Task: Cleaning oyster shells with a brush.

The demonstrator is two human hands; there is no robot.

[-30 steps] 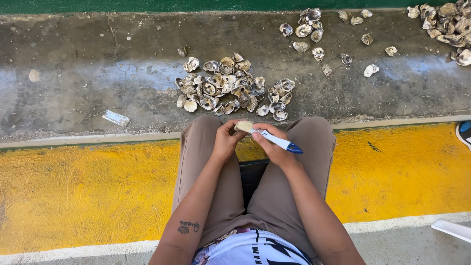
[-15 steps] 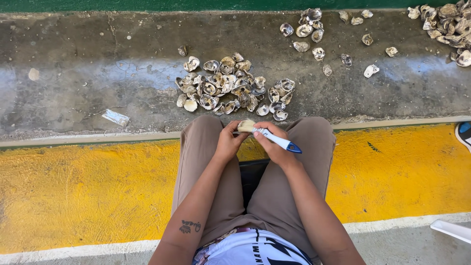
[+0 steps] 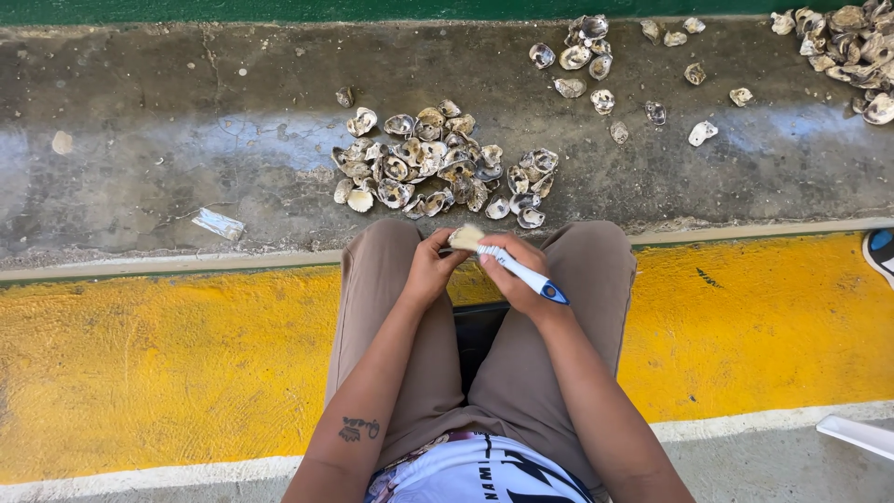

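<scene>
A pale shell [image 3: 465,236] is pinched in the fingers of the left hand [image 3: 430,267], held over the gap between the person's knees. The right hand [image 3: 510,272] is closed around a brush [image 3: 521,271] with a white and blue handle, its head touching the shell; the bristles are too small to make out. Just beyond the hands, on wet grey concrete [image 3: 140,140], lies a pile of shells [image 3: 438,172]. Farther out and to the right of the grip sit more scattered shells [image 3: 596,70] and another heap [image 3: 847,47] at the frame corner. Left of the hands, a crumpled wrapper [image 3: 218,224] lies near the edge of a yellow strip [image 3: 158,363].
</scene>
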